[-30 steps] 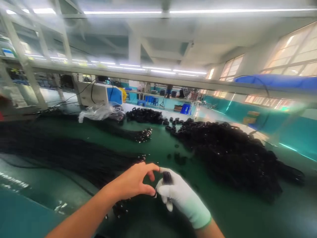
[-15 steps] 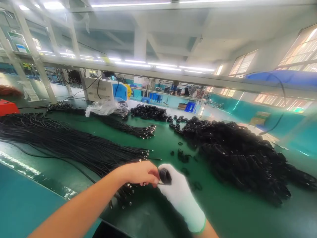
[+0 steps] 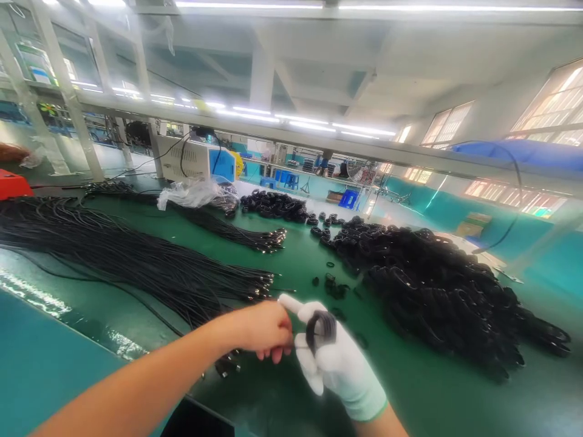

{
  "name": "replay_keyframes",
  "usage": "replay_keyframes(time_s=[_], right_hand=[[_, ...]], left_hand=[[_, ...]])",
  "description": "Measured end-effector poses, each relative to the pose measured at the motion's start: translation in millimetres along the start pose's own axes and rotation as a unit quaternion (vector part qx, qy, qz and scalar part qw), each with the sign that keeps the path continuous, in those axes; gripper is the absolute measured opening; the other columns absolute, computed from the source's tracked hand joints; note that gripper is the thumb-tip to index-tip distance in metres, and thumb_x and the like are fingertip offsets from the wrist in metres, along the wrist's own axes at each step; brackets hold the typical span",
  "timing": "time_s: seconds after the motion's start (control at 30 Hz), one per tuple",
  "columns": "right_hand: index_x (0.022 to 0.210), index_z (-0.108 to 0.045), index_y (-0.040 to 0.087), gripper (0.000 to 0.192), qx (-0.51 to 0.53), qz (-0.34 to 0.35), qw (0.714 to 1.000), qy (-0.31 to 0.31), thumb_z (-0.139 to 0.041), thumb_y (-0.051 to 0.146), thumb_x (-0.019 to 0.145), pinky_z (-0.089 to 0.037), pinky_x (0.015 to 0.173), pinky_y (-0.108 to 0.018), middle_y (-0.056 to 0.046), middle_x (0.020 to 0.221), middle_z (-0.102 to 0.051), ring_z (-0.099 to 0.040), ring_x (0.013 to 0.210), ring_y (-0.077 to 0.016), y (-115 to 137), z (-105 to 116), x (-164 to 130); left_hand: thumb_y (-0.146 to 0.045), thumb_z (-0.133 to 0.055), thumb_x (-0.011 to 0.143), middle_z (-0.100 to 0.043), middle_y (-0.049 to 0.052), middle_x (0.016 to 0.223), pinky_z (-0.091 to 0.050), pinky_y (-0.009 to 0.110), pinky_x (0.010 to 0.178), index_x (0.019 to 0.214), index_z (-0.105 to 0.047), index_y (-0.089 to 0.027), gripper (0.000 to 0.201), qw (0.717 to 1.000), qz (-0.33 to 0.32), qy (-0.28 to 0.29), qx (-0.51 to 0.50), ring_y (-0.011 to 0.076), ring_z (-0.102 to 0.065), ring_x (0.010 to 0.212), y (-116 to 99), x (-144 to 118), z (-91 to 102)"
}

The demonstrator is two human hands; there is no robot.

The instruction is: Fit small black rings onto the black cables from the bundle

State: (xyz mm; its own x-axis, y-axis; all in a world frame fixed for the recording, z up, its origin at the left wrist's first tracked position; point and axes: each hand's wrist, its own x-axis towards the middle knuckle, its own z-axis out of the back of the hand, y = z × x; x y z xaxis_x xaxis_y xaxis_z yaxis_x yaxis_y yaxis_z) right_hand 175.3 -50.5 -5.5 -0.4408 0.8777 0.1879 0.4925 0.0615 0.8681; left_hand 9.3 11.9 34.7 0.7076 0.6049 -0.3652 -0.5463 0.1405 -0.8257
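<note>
My gloved right hand holds a small coil of black cable, its thumb and fingers around the windings and the index finger stretched out to the left. Bare, my left hand is closed just left of the coil. A short thin stretch of the cable runs from the coil to its curled fingers, which hide the end. Behind and below the left forearm, a long bundle of straight black cables lies on the green table, with metal-tipped ends pointing right.
A large heap of coiled black cables covers the table's right side. Further back are a smaller coil pile, another cable bundle, a clear plastic bag and a white-and-blue machine. A metal shelf beam crosses above.
My right hand has turned and shifted slightly right and down with the coil, and its index finger has stretched out. My left hand has rotated, its fingers now curled downward.
</note>
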Motion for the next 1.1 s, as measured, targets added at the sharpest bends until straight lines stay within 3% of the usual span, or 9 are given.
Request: replay_keyframes(time_s=[0.13,0.23,0.33,0.43,0.57,0.7,0.8,0.97,1.1], right_hand=[[0.108,-0.044,0.022,0.048,0.040,0.017,0.999,0.017,-0.070,0.035,0.069,-0.033,0.037,-0.018,0.000,0.061,-0.062,-0.049,0.039,-0.0095,-5,5,1],[0.114,-0.042,0.022,0.052,0.034,0.022,0.999,0.015,-0.069,0.033,0.071,-0.036,0.039,-0.018,-0.001,0.064,-0.064,-0.051,0.041,-0.0097,-5,5,3],[0.121,-0.041,0.019,0.061,0.016,0.007,1.000,-0.010,-0.070,0.033,0.070,-0.037,0.040,-0.018,-0.002,0.065,-0.063,-0.052,0.043,-0.0097,-1,4,3],[0.121,-0.044,0.013,0.066,0.014,-0.039,0.999,-0.010,-0.073,0.037,0.067,-0.033,0.036,-0.017,-0.001,0.060,-0.061,-0.048,0.039,-0.0085,-1,6,3],[0.111,-0.051,0.011,0.069,0.081,-0.102,0.991,0.028,-0.065,0.062,0.067,-0.039,0.036,-0.021,-0.004,0.062,-0.062,-0.053,0.040,-0.0120,-12,10,5],[0.101,-0.056,0.012,0.060,0.191,-0.136,0.971,-0.042,-0.045,0.067,0.081,-0.051,0.052,-0.026,-0.009,0.083,-0.063,-0.063,0.069,-0.0166,-15,6,12],[0.095,-0.057,0.010,0.060,0.210,-0.167,0.961,-0.069,-0.043,0.067,0.081,-0.050,0.052,-0.025,-0.009,0.082,-0.060,-0.060,0.066,-0.0143,-13,0,17],[0.117,-0.048,0.019,0.056,-0.018,-0.080,0.987,-0.135,-0.072,0.041,0.071,-0.055,0.067,-0.039,-0.009,0.108,-0.055,-0.059,0.087,-0.0212,-8,-3,18],[0.118,-0.046,0.019,0.058,-0.093,-0.088,0.981,-0.146,-0.074,0.031,0.069,-0.054,0.074,-0.042,-0.009,0.106,-0.056,-0.062,0.089,-0.0226,-6,1,15]], left_hand=[[-0.029,-0.062,0.070,-0.063,0.002,0.063,-0.048,0.025,0.053,0.076,-0.058,-0.014,0.017,0.965,-0.058,-0.084,-0.242,0.0116,-0.057,0.052,-10,-6,8.2],[-0.024,-0.067,0.068,-0.063,0.003,0.072,-0.051,0.029,0.064,0.081,-0.058,-0.012,0.019,0.931,-0.105,-0.109,-0.331,0.0124,-0.060,0.062,-13,-6,5.2],[-0.021,-0.059,0.073,-0.064,0.004,0.085,-0.050,0.031,0.073,0.089,-0.061,-0.014,0.018,0.933,-0.129,-0.179,-0.285,0.0143,-0.060,0.072,-16,-7,0.1],[-0.023,-0.056,0.075,-0.064,0.005,0.100,-0.045,0.035,0.085,0.102,-0.063,-0.020,0.029,0.947,-0.159,-0.267,-0.081,0.0196,-0.058,0.089,-21,-10,-4.4],[-0.014,-0.055,0.071,-0.068,0.000,0.095,-0.040,0.032,0.087,0.093,-0.070,-0.025,0.029,0.941,-0.211,-0.248,0.096,0.0202,-0.056,0.091,-27,-7,-6.8],[-0.023,-0.057,0.074,-0.066,0.000,0.089,-0.042,0.028,0.075,0.099,-0.068,-0.024,0.027,0.963,-0.161,-0.211,0.044,0.0182,-0.056,0.082,-23,-5,2.7],[-0.033,-0.059,0.075,-0.062,0.001,0.082,-0.042,0.026,0.069,0.105,-0.067,-0.022,0.032,0.980,-0.138,-0.139,-0.032,0.0161,-0.055,0.075,-14,-3,9.8],[-0.038,-0.068,0.065,-0.053,-0.002,0.068,-0.039,0.024,0.057,0.093,-0.068,-0.017,0.035,0.964,-0.075,-0.250,-0.053,0.0130,-0.049,0.063,-1,10,3.4],[-0.039,-0.056,0.076,-0.058,-0.001,0.070,-0.041,0.023,0.049,0.092,-0.061,-0.016,0.028,0.948,-0.077,-0.258,-0.167,0.0108,-0.049,0.055,5,9,-7.7]])
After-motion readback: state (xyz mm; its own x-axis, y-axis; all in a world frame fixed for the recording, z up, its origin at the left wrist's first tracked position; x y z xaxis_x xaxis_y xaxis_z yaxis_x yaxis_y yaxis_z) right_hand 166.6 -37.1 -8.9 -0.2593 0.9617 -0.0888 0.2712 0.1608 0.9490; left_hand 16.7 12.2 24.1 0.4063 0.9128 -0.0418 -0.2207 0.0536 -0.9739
